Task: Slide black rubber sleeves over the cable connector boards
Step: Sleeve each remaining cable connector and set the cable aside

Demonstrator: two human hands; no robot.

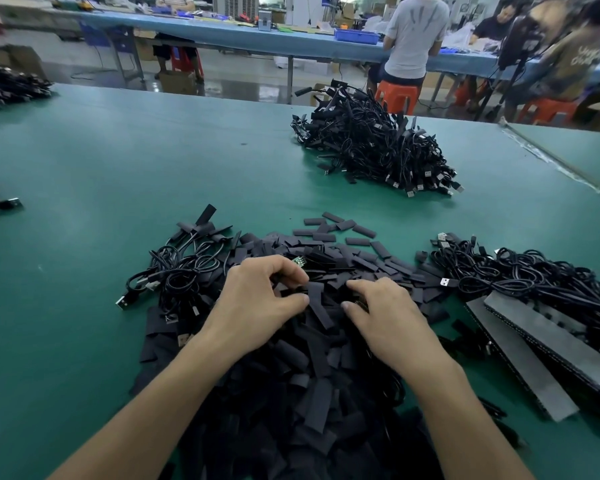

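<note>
Left hand (257, 299) grip closed narrow on connector board (297, 261), green tip showing. Right hand (385, 317) grip dug into sleeve pile (312, 382) on counter (118, 168); contents cannot tell. Sleeves judged soft, light, limp (board stiff, likely fragile): pinch sleeve near mouth.

Matt black rubber sleeves (312, 358), glossy black cables (371, 147), smooth matt green table (118, 161), grey foam strips (534, 341)

Left hand (257, 303) and right hand (392, 320) on heaped black sleeves (312, 375), green connector board (297, 261) just beside the left hand
</note>
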